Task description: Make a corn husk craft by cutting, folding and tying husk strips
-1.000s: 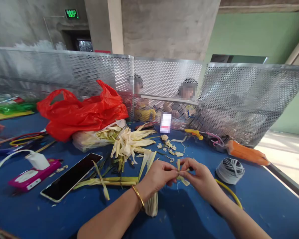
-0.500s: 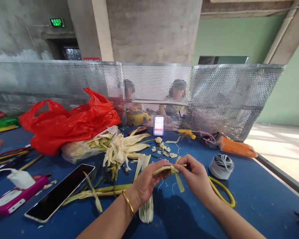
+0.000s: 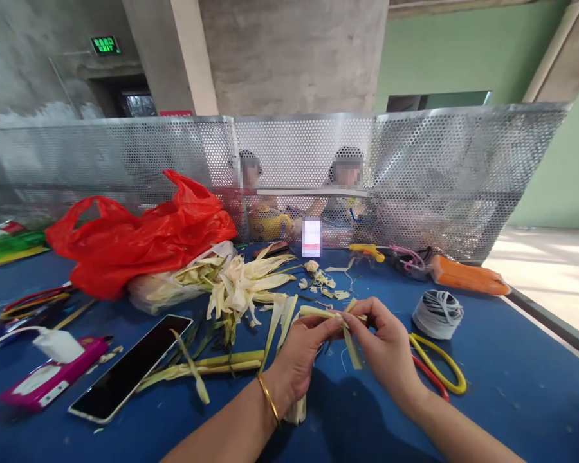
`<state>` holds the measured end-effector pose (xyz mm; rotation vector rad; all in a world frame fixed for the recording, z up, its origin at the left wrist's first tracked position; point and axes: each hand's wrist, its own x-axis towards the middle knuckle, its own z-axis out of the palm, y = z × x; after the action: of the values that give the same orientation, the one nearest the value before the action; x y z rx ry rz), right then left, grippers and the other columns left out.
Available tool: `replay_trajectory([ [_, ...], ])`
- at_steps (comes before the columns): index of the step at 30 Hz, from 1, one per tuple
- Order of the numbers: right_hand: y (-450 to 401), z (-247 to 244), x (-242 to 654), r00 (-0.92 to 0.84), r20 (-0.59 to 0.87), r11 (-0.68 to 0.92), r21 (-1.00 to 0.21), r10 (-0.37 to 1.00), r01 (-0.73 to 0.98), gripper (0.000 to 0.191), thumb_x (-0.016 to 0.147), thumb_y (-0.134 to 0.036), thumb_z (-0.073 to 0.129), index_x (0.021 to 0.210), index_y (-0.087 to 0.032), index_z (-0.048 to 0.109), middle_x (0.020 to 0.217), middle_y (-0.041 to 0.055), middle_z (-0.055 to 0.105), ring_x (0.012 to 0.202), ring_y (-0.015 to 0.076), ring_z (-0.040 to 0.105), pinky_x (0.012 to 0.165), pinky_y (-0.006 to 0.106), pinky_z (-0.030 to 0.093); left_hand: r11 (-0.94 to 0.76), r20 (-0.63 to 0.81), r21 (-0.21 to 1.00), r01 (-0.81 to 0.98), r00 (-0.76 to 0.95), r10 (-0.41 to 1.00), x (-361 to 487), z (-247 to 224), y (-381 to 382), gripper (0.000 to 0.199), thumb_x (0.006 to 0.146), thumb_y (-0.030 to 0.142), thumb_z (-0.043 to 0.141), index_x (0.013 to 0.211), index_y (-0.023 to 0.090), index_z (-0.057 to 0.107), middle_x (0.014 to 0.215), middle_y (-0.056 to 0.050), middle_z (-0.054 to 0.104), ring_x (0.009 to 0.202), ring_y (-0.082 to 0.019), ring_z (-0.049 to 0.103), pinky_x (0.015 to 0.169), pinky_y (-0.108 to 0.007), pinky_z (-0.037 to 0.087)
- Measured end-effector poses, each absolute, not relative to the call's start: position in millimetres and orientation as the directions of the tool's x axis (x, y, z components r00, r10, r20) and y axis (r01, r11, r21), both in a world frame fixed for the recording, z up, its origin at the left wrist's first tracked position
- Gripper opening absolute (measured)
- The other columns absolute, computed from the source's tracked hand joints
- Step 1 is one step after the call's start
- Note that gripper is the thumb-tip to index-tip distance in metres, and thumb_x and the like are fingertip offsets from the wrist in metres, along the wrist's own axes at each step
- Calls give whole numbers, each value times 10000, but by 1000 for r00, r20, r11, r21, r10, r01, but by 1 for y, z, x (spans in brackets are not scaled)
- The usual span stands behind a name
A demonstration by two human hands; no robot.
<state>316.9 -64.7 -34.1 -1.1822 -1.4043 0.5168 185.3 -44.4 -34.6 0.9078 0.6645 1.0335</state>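
Observation:
My left hand (image 3: 300,354), with a gold bangle at the wrist, pinches a bundle of pale green corn husk strips (image 3: 351,347) from the left. Thumb and fingers of my right hand (image 3: 377,334) close on the same strips from the right, so both hands meet fingertip to fingertip. One strip end hangs down between them. Where the strips cross is partly hidden by the fingers. Below my left wrist lies another pale piece of husk (image 3: 296,411). A pile of dried corn husks (image 3: 241,283) spreads beyond my left hand.
A red plastic bag (image 3: 139,238) stands back left. Nearer are a black-screened phone (image 3: 132,366) and a magenta power strip (image 3: 53,379). On the right lie a ball of grey string (image 3: 438,314), a yellow loop handle (image 3: 444,366) and an orange packet (image 3: 470,275). A perforated metal screen (image 3: 299,148) closes the back.
My left fingers have moved in to pinch the strips beside my right fingertips. The view has shifted slightly, and a red loop now shows beside the yellow one.

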Motion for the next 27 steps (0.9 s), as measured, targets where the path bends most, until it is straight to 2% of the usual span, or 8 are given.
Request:
replay_trajectory([
  [3,-64,-36,315,207,475,394,-856,856,334,195,827,-358,616,766,-205,511,684,-3,586,589,136,514,547,252,442,271,-93,852,-449,379,921,185,-35,-45,238,625,334,790,774,152,755,801,-69,713,853,-193,614,840,-287,434],
  [5,-64,-37,314,215,482,412,-860,849,302,176,824,-317,613,921,-204,521,705,-11,577,592,136,524,548,252,462,292,-111,829,-477,371,922,186,-37,-45,199,603,301,795,730,154,749,784,-59,710,819,-176,609,831,-273,429],
  [7,-64,-36,315,183,513,445,-839,838,314,310,835,-268,589,1125,-207,497,719,-21,565,616,140,545,585,259,488,289,-109,825,-486,366,924,187,-38,-45,183,598,278,789,726,154,745,780,-50,707,803,-164,600,818,-264,424],
  [9,-65,-33,318,91,566,491,-775,820,399,361,859,-228,551,1216,-220,498,759,-8,579,673,147,572,654,271,501,259,-86,848,-462,362,928,188,-38,-45,166,616,264,769,736,154,741,774,-42,699,791,-154,589,805,-259,419],
  [12,-66,-24,327,-91,612,557,-636,785,534,182,903,-198,486,1011,-222,631,809,26,603,740,156,594,689,271,487,195,-58,895,-402,327,943,187,-35,-45,112,633,250,740,686,153,720,711,-21,673,728,-135,563,759,-246,415],
  [14,-65,-17,333,-200,600,589,-569,775,574,203,921,-182,456,890,-219,653,803,29,605,748,152,599,683,263,480,158,-51,919,-362,287,957,186,-33,-44,104,623,249,734,637,151,702,657,-13,653,684,-128,548,727,-242,416],
  [17,-63,-9,342,-347,540,619,-479,767,623,221,926,-166,456,930,-227,667,844,28,627,780,147,610,702,257,480,120,-46,948,-293,248,968,184,-32,-42,132,606,270,740,601,148,691,637,-24,656,666,-136,547,718,-254,425],
  [27,-59,-11,347,-435,520,627,-278,735,728,211,924,-180,474,819,-203,655,818,32,612,754,139,589,667,231,438,136,-72,964,-229,269,961,182,-36,-37,213,576,335,774,613,137,706,652,-37,670,669,-147,560,702,-263,427],
])
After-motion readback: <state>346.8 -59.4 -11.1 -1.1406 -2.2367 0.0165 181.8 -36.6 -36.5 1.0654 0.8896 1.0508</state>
